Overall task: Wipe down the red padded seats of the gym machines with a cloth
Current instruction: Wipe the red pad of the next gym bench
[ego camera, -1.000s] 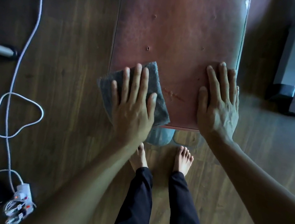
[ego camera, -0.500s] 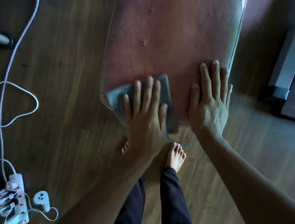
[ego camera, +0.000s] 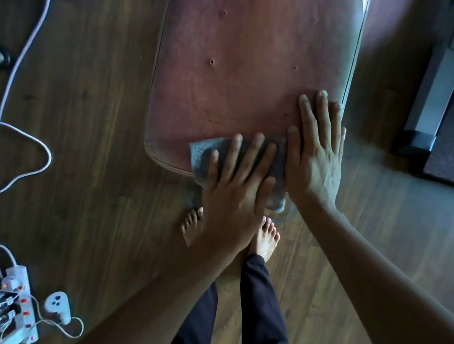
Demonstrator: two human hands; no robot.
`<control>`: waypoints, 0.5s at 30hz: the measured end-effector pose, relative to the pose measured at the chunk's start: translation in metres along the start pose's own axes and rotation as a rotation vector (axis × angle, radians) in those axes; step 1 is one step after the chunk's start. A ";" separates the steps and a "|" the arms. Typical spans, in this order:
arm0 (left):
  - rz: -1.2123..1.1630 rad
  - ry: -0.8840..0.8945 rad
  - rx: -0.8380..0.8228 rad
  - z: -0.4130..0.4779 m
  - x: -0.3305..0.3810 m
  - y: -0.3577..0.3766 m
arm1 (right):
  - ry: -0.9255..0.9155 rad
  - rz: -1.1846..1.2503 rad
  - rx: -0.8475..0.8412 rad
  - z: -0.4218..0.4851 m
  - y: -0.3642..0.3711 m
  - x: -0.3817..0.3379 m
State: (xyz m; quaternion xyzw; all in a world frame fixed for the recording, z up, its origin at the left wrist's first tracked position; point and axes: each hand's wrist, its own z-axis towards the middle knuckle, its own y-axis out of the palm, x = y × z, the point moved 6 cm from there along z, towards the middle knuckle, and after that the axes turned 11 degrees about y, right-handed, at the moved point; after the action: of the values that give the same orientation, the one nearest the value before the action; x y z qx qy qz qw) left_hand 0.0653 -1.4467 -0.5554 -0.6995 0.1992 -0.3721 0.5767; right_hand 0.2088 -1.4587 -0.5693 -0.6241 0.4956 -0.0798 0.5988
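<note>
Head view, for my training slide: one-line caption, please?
Left hand presses a grey cloth on the near edge of the red seat; right hand rests flat beside it.

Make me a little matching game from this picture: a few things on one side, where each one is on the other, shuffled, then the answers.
Things
1. grey cloth
2. right hand
3. power strip
4. left hand

Places
a. on the floor, lower left
b. flat on the bare red seat, near its right edge
c. pressing flat on the grey cloth
d. at the red seat's near edge, partly hanging over it

Pairs: 1-d, 2-b, 3-a, 4-c
</note>
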 end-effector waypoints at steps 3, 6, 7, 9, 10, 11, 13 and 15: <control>0.017 0.215 -0.052 0.007 -0.028 -0.007 | 0.005 0.052 -0.033 0.001 -0.002 0.001; 0.077 0.009 0.025 0.022 -0.067 -0.015 | 0.015 0.074 -0.033 0.002 -0.004 0.000; 0.068 -0.115 0.064 0.023 -0.068 -0.016 | 0.018 0.078 -0.035 0.001 -0.004 0.000; 0.057 -0.248 0.098 0.020 -0.052 -0.011 | 0.021 0.091 -0.046 0.002 -0.003 0.000; 0.051 -0.222 0.079 0.018 -0.038 -0.007 | 0.022 0.097 -0.054 0.002 -0.003 0.000; 0.052 -0.144 0.041 0.015 -0.025 -0.003 | 0.020 0.100 -0.062 0.002 -0.003 0.001; 0.059 0.089 -0.048 0.010 -0.015 -0.002 | 0.011 0.101 -0.066 0.002 -0.004 0.001; 0.067 0.229 -0.084 0.016 -0.032 -0.008 | 0.007 0.101 -0.072 0.002 -0.005 0.002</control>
State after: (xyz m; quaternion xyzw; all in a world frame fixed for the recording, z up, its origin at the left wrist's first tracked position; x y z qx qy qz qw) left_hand 0.0550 -1.4113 -0.5579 -0.6689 0.3023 -0.4214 0.5325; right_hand 0.2135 -1.4598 -0.5668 -0.6192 0.5311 -0.0336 0.5774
